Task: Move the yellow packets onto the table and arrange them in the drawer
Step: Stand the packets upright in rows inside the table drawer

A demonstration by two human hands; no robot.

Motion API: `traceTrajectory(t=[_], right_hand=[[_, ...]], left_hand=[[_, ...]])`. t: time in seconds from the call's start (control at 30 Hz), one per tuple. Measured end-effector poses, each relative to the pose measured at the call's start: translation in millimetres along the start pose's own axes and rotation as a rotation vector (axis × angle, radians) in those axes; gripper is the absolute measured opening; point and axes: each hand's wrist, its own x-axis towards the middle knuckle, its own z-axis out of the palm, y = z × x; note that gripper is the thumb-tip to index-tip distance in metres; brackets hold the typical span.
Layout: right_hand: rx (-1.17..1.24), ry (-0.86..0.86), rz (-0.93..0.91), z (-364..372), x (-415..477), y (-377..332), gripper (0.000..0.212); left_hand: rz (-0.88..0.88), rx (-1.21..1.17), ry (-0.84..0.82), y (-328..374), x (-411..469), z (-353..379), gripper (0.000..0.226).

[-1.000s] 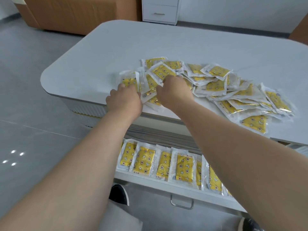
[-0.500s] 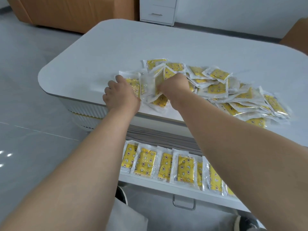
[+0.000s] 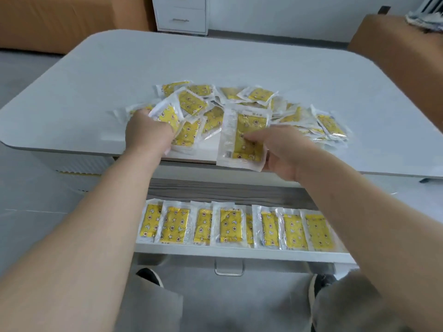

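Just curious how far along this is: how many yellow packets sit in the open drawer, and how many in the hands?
Yellow plastic-wrapped packets in the white drawer: 8 showing
Packet in the left hand: 1
Packet in the right hand: 1
Total: 10, heap on table uncounted

I see the right grip (image 3: 282,152) out of the pile (image 3: 259,95) now. It's pulled back to the near worktop (image 3: 215,56) edge, apart from the left grip (image 3: 147,134); a second ago they sat side by side. It pinches one lifted packet (image 3: 244,137), face toward me, thumb on the yellow, lower edge past the worktop edge. The left grip now curls round a second packet (image 3: 165,116), tipped up off the pile's left end. Packets there are reshuffled.
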Motion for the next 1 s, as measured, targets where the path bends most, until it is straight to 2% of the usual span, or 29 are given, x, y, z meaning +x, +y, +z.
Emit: traceTrajectory(t=[0.1,0.2,0.33,0.47,0.53,0.6,0.7,0.8,0.9,1.0], right_hand=[[-0.091,-0.046,-0.05,-27,-13,16,0.025],[-0.236,0.011,-0.095,-42,-14,27,0.024],[-0.309,0.035,-0.125,-52,-14,38,0.022],[-0.358,-0.043,-0.059,-66,-19,65,0.017],[-0.392,-0.08,-0.019,-69,-17,78,0.013],[-0.453,-0.105,0.021,-71,-10,89,0.013],[-0.51,-0.116,0.153,-76,4,107,0.016],[-0.506,-0.101,0.273,-78,13,125,0.02],[-0.549,-0.067,0.285,-73,18,137,0.027],[-0.541,-0.088,0.3,-62,22,142,0.036]], left_hand=[[-0.008,-0.189,-0.134,17,-30,7,0.018],[-0.061,-0.288,-0.287,27,-60,18,0.016],[-0.196,-0.28,-0.459,19,-80,31,0.04],[-0.245,-0.133,-0.54,6,-87,41,0.091],[-0.232,-0.038,-0.582,3,-92,44,0.096],[-0.228,-0.013,-0.591,1,-96,45,0.086],[-0.21,0.018,-0.554,-5,-93,46,0.06],[-0.201,0.145,-0.571,-13,-89,51,0.058],[-0.22,0.272,-0.621,-20,-85,57,0.033],[-0.229,0.356,-0.64,-23,-77,64,0.033]])
